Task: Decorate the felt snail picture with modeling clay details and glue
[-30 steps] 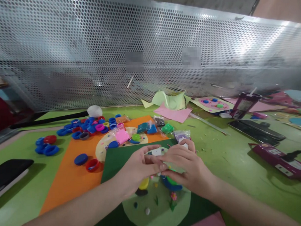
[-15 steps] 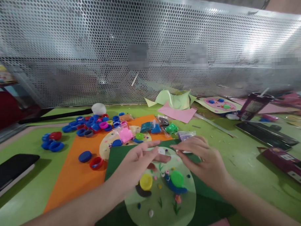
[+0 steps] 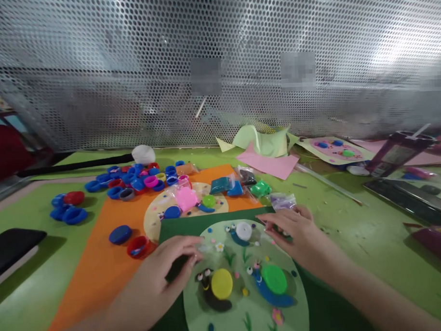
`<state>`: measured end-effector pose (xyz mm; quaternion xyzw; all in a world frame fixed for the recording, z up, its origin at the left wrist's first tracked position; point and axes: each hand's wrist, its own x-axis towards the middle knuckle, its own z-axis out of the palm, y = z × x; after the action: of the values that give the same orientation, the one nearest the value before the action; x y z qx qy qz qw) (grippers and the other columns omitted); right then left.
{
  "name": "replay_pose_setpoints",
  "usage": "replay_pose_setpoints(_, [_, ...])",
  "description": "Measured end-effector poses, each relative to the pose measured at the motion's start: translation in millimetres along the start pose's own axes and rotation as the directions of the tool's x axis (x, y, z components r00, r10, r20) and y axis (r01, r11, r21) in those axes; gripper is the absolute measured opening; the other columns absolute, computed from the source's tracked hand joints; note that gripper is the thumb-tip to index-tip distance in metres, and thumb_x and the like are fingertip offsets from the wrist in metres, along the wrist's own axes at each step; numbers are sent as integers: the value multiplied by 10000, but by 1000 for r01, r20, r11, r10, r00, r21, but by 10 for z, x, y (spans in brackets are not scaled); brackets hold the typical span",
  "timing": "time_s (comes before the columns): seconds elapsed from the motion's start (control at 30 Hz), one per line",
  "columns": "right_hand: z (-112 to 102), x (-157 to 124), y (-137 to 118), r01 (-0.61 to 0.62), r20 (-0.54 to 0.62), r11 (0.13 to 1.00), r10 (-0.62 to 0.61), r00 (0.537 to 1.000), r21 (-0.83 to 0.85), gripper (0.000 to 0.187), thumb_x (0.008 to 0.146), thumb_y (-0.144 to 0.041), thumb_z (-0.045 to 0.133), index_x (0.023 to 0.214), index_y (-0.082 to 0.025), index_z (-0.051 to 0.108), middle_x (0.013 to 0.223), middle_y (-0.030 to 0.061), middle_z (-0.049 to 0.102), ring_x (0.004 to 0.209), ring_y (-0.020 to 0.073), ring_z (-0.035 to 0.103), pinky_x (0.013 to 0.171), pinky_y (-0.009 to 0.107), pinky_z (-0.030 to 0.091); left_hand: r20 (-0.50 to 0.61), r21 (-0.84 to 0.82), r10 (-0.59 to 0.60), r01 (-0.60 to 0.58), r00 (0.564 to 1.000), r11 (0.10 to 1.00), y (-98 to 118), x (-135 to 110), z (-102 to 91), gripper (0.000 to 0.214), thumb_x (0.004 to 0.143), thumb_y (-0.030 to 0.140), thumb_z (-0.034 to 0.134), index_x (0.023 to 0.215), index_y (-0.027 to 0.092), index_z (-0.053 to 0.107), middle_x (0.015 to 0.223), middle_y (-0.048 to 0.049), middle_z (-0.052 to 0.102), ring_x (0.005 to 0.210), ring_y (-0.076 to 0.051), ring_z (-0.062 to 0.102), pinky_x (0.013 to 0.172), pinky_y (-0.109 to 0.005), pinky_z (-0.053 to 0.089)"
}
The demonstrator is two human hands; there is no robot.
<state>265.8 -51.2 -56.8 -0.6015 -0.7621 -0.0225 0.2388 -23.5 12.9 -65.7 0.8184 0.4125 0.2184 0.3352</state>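
two bare hands frame one pale green disc (image 3: 226, 322), a craft scene set on a dark green sheet (image 3: 334, 301). the left hand (image 3: 169, 268) hovers at the disc's left edge, thumb and forefinger a narrow gap apart with nothing visible between them. the right hand (image 3: 291, 230) reaches over the disc's upper right edge, its fingertips close together; whether they pinch something small cannot be told.

three snails sit on the disc. one white-shelled snail (image 3: 243, 231) occupies its far part, between the hands and just left of the right fingertips. one yellow-shelled snail (image 3: 221, 283) rests on its left half, just beyond the left fingertips and nearer the wearer. one green-shelled snail (image 3: 275, 279) lies on its right half, below the right hand. two flowers join them: one white flower (image 3: 219, 246) at the disc's upper left, one pink flower (image 3: 278, 316) at its lower right.

left of the disc, on an orange sheet (image 3: 87, 281), lie one blue cap (image 3: 120, 234) and one red cap (image 3: 140, 247). farther left of the disc, four more caps (image 3: 74, 215) cluster, three blue and one red. beyond the disc lie one pink packet (image 3: 186, 199), one teal packet (image 3: 221, 185) and one purple packet (image 3: 282, 201). one dark purple cup (image 3: 397, 154) with one straw (image 3: 421, 131) stands well beyond the disc to the right.
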Motion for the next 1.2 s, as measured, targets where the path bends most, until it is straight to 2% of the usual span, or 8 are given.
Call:
replay_pose_setpoints(0.1, [25,-2,30,30,63,999,-28,998,-34,191,914,-195,463,891,-247,645,845,1,703,784,167,618,800,390,369,21,65,87,-88,996,994,-51,1,21,235,888,306,446,1095,287,555,1118,-46,650,1043,-236,609,879,-312,474])
replay_pose_setpoints(0.23, [61,-10,77,105,51,993,-102,993,-62,221,921,-221,458,855,-251,667,863,9,690,820,163,601,766,350,385,-73,21,-8,9,997,1000,-67,-4,43,261,897,326,417,1128,289,534,1102,-39,663,1002,-224,624,853,-304,480])
replay_pose_setpoints(0.47, [-47,-8,0,180,125,978,-166,978,-108,271,880,-100,436,858,-241,667,922,26,675,868,194,579,811,411,363,-18,47,20,-19,1000,999,-41,36,23,196,886,320,456,1054,284,549,987,-14,685,941,-198,640,833,-268,476])
replay_pose_setpoints(0.63, [-134,-12,-40,210,190,972,-188,964,-104,286,867,-131,429,1007,-225,660,1038,49,679,958,231,577,813,422,419,12,61,55,-55,998,997,-41,47,4,194,895,287,438,1064,279,534,985,-17,682,926,-191,646,826,-265,482])
replay_pose_setpoints(0.77, [-184,-50,11,209,182,973,-188,965,-103,435,837,-84,363,1174,-246,584,1022,48,680,989,231,572,843,454,409,-34,84,28,-25,999,996,-43,36,2,207,899,302,441,1096,278,499,1063,-32,658,983,-210,624,814,-272,491])
replay_pose_setpoints(0.93, [-244,-51,21,293,263,947,-252,931,-131,566,789,-31,319,1301,-212,479,787,53,662,878,223,596,832,480,405,-120,324,173,-126,978,937,-96,44,9,328,851,219,436,1178,238,446,1090,-71,624,1040,-255,583,886,-371,462])
replay_pose_setpoints(1.07, [-235,-15,-6,293,289,944,-241,926,-151,610,775,-34,318,1362,-179,398,846,81,653,845,217,606,826,489,430,-60,525,278,-206,959,826,-115,68,29,455,795,90,342,1215,185,487,1161,-84,629,1075,-262,580,918,-411,444])
replay_pose_setpoints(1.2, [-214,-8,-16,286,341,943,-216,915,-169,638,765,-20,303,1390,-142,345,862,107,659,876,238,606,768,473,472,12,581,307,-256,952,772,-121,80,52,576,784,39,292,1339,169,370,1289,-69,571,1118,-244,566,927,-404,435])
